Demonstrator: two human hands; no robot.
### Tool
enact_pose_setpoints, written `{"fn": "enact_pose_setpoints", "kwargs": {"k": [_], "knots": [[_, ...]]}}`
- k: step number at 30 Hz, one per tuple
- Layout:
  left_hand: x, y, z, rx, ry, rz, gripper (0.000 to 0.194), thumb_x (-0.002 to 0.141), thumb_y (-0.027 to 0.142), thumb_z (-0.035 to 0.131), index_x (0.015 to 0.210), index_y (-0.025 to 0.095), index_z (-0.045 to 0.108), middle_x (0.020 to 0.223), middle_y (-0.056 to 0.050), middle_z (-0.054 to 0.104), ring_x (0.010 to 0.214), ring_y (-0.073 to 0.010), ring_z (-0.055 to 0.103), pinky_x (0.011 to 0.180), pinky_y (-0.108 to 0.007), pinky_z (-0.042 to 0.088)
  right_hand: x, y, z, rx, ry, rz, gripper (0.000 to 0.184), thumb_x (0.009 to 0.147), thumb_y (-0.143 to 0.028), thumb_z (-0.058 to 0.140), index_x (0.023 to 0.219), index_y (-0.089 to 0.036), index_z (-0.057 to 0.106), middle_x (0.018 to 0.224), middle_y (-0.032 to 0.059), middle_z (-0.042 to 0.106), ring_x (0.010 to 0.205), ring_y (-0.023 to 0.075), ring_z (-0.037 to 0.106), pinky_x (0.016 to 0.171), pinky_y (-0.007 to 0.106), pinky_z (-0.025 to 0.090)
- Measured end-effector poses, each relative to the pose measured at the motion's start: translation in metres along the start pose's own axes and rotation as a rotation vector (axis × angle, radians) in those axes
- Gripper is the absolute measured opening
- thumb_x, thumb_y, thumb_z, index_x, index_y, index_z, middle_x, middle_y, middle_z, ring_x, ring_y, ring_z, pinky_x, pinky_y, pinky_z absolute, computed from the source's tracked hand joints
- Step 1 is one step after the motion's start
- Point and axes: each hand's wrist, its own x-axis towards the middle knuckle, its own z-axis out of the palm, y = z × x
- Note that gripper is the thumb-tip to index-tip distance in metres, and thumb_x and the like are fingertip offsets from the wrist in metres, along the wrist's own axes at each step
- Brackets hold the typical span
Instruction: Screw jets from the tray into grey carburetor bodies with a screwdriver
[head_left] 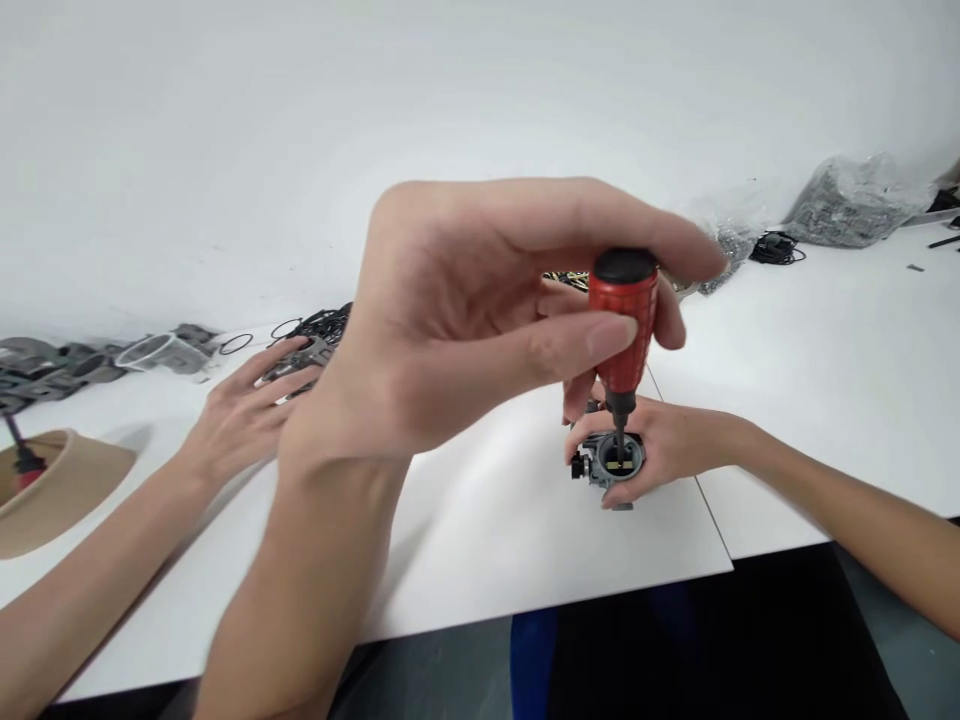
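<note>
My left hand point(480, 320), raised close to the camera, pinches a red screwdriver point(624, 330) with a black cap between thumb and fingers. The screwdriver stands nearly upright, its tip reaching down into the round bore of a small grey metal carburetor point(600, 470). A brass-coloured plate point(619, 465) shows inside the bore at the tip; whether the tip sits in a screw is too small to tell. My right hand point(660, 445) wraps round the carburetor from the right, thumb at the near side, holding it on the white table point(525, 540).
At left, a co-worker's hand point(247, 400) rests on a grey metal part point(300, 365). Black rubber rings point(322, 325), a clear plastic cup point(161, 352) and grey castings point(60, 370) lie along the wall. A tan container point(75, 490) holds another screwdriver point(28, 465). Plastic bags point(847, 200) sit back right.
</note>
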Motion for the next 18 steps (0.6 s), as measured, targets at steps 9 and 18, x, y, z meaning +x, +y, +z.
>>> {"fn": "enact_pose_setpoints", "kwargs": {"k": [9, 18], "knots": [[-0.001, -0.01, -0.007, -0.189, -0.132, -0.05, 0.022, 0.085, 0.012, 0.069, 0.106, 0.018, 0.072, 0.092, -0.003, 0.072, 0.071, -0.0132, 0.069, 0.052, -0.022, 0.057, -0.022, -0.014, -0.04, 0.011, 0.096, 0.033, 0.056, 0.074, -0.042, 0.083, 0.125, -0.028, 0.065, 0.132, 0.0055, 0.057, 0.123, 0.0259, 0.054, 0.106, 0.048, 0.047], [-0.006, -0.003, 0.002, -0.243, -0.079, -0.225, 0.06, 0.081, 0.024, 0.077, 0.134, 0.029, 0.049, 0.083, 0.002, 0.069, 0.069, -0.0139, 0.069, 0.052, -0.023, 0.055, -0.037, -0.136, -0.075, -0.411, 0.391, -0.149, 0.02, 0.096, -0.027, 0.059, 0.109, -0.035, 0.072, 0.112, -0.0008, 0.069, 0.096, 0.0176, 0.066, 0.082, 0.033, 0.058]]}}
